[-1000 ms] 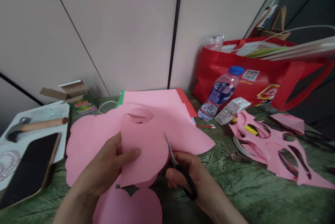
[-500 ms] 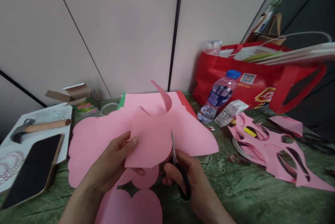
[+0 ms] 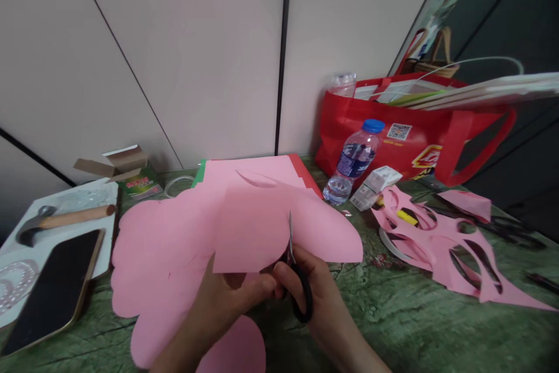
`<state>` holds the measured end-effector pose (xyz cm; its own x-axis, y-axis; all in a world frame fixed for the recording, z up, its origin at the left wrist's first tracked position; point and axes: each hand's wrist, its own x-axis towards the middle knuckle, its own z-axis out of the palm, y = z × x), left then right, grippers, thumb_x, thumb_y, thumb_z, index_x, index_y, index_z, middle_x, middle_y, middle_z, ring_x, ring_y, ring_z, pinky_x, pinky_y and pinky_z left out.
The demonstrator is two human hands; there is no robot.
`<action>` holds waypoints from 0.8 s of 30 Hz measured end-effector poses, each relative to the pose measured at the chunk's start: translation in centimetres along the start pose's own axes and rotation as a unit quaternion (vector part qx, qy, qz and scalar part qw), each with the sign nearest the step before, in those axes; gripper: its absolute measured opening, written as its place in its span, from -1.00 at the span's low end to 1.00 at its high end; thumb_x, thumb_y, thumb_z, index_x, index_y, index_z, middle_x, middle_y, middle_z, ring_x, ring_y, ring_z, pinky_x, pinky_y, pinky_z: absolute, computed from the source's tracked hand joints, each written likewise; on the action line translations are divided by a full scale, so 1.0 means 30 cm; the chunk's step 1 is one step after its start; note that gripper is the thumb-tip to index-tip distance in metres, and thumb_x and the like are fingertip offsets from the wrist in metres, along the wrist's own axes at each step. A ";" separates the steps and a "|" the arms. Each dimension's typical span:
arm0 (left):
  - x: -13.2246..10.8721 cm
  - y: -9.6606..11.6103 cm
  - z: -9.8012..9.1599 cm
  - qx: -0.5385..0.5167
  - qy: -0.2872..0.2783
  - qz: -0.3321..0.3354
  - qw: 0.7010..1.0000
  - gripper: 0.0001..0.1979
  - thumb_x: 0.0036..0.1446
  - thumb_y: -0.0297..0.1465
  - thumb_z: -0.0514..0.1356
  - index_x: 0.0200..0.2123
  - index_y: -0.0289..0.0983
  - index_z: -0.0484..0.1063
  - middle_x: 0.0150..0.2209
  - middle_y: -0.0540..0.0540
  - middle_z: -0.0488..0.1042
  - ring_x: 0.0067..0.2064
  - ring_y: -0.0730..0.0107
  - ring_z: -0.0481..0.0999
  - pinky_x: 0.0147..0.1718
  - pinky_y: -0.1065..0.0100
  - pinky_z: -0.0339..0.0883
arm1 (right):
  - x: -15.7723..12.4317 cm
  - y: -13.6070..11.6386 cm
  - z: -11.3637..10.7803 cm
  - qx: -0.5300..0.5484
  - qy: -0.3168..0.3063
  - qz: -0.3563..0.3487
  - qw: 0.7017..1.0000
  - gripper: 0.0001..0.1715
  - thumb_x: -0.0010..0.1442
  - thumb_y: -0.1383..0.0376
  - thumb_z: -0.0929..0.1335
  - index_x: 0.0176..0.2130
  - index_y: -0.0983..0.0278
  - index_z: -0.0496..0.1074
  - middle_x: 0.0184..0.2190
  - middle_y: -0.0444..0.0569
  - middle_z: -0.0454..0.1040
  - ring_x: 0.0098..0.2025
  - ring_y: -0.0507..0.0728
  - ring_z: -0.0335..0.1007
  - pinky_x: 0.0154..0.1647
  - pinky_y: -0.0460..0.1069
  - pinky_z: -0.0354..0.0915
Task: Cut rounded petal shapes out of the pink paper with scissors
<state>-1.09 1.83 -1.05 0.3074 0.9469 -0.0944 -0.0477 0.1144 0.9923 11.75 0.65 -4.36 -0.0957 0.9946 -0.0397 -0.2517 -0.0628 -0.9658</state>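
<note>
A sheet of pink paper (image 3: 251, 230) is in front of me, its lower right side cut into a curve. My right hand (image 3: 308, 283) grips black-handled scissors (image 3: 301, 297), blades pointing up beside that curve. My left hand (image 3: 227, 300) is at the sheet's lower edge. Its thumb is stretched toward my right fingertips and off the paper's face; the other fingers are mostly hidden behind the sheet. A narrow curled paper strip (image 3: 257, 179) shows above the sheet. Larger pink scallop-edged paper pieces (image 3: 148, 245) lie underneath and to the left.
At left are a smartphone (image 3: 55, 288), a hammer (image 3: 70, 217) and an opened small box (image 3: 137, 178). A water bottle (image 3: 356, 160), a white carton (image 3: 375, 187) and a red bag (image 3: 349, 120) stand at right. Cut pink scraps (image 3: 441, 251) lie on the green table (image 3: 393, 326).
My left thumb has come off the paper's face, and that hand has moved down and right toward my right hand. The upright curled strip has dropped lower. The view has shifted slightly.
</note>
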 end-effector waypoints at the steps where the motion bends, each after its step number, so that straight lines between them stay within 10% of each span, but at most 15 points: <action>1: -0.001 -0.010 0.012 0.026 0.027 0.003 0.999 -0.84 -0.12 -0.28 0.26 -0.61 -0.22 0.41 -0.58 -0.02 0.43 -0.45 0.25 0.42 -0.41 0.27 0.30 | 0.000 0.001 0.001 0.005 -0.003 -0.002 1.000 -0.61 0.01 0.03 0.38 -0.58 0.26 0.32 -0.70 -0.20 0.25 -0.61 0.02 0.17 -0.56 -0.07 0.15; 8: -0.006 -0.027 0.050 0.178 0.219 -0.089 0.955 -0.66 0.04 -0.20 0.11 -0.72 -0.15 0.28 -0.71 -0.03 0.38 -0.48 0.17 0.46 -0.42 0.24 0.31 | -0.006 0.017 0.009 0.028 -0.045 0.018 0.998 -0.67 0.02 0.08 0.39 -0.50 0.29 0.32 -0.67 -0.19 0.28 -0.59 0.03 0.19 -0.54 -0.07 0.14; 24: -0.017 -0.028 0.078 0.133 0.326 -0.082 0.932 -0.82 -0.10 -0.22 0.19 -0.57 -0.19 0.45 -0.57 -0.05 0.54 -0.45 0.16 0.51 -0.48 0.25 0.35 | 0.000 -0.009 -0.017 0.091 -0.092 0.016 0.991 -0.60 -0.07 0.05 0.45 -0.46 0.32 0.37 -0.56 -0.17 0.23 -0.51 0.01 0.05 -0.51 -0.08 0.02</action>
<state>1.01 0.53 -1.63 -0.3570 0.9146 -0.1899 0.2126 0.2775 0.9369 12.30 0.71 -4.23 -0.2759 0.9612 -0.0060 -0.4140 -0.1245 -0.9017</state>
